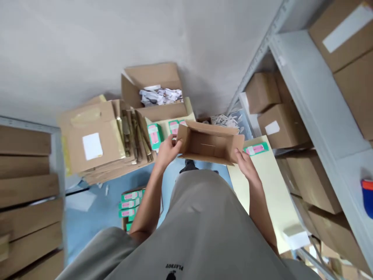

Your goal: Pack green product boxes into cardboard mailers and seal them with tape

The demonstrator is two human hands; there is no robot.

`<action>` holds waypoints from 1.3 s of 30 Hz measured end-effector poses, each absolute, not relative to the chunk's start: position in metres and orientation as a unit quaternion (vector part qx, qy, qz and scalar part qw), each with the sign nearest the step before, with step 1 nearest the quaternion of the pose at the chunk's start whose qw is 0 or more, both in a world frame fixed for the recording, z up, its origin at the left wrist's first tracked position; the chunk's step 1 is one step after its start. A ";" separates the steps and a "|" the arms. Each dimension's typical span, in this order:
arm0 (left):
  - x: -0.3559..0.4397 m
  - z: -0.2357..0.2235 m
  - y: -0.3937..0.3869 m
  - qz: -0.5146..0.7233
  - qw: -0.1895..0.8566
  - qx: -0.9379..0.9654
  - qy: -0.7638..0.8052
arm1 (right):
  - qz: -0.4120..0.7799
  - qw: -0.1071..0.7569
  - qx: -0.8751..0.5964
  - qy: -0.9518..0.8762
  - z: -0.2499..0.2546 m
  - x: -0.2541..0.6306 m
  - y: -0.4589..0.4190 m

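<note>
I hold a small open cardboard box point(210, 144) in front of me at waist height, its inside bare. My left hand point(167, 151) grips its left end with fingers curled round the flap. My right hand point(244, 163) grips its right end the same way. Just beyond the box, green-and-pink packets point(154, 135) lie on a pale yellow surface point(268, 182). One more packet point(256, 148) lies right of the box.
An open carton of crumpled paper point(160, 95) stands behind. Flattened cartons point(96, 140) pile at the left. Metal shelving point(314, 112) with cardboard boxes fills the right. Stacked green packets point(131, 203) sit on the blue floor by my leg. Brown boards point(29, 202) line the left edge.
</note>
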State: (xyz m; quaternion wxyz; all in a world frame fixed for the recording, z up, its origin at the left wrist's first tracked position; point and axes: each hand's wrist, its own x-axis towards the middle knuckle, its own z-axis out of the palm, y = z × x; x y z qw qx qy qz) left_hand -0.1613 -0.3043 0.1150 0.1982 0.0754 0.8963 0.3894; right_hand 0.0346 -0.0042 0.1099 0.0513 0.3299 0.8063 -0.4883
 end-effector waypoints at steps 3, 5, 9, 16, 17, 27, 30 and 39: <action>-0.190 0.110 -0.363 0.372 0.167 0.001 0.913 | -0.503 0.081 0.264 0.819 0.098 -0.045 -0.035; -0.208 0.106 -0.396 0.356 0.145 -0.036 0.922 | -0.517 0.095 0.226 0.820 0.092 -0.090 -0.058; -0.240 0.100 -0.450 0.359 0.128 -0.066 0.922 | -0.519 0.137 0.178 0.825 0.084 -0.157 -0.101; -0.290 0.080 -0.493 0.378 0.145 -0.061 0.912 | -0.534 0.175 0.190 0.805 0.063 -0.212 -0.144; -0.295 0.075 -0.495 0.381 0.148 -0.060 0.911 | -0.538 0.178 0.203 0.799 0.060 -0.216 -0.147; -0.309 0.049 -0.505 0.354 0.166 -0.016 0.920 | -0.424 0.164 0.173 0.874 0.067 -0.234 -0.132; -0.316 0.057 -0.497 0.367 0.075 0.032 0.926 | -0.372 0.076 0.182 0.907 0.090 -0.248 -0.125; -0.354 0.067 -0.467 0.295 0.048 0.171 0.939 | -0.236 0.120 -0.030 0.964 0.115 -0.391 -0.178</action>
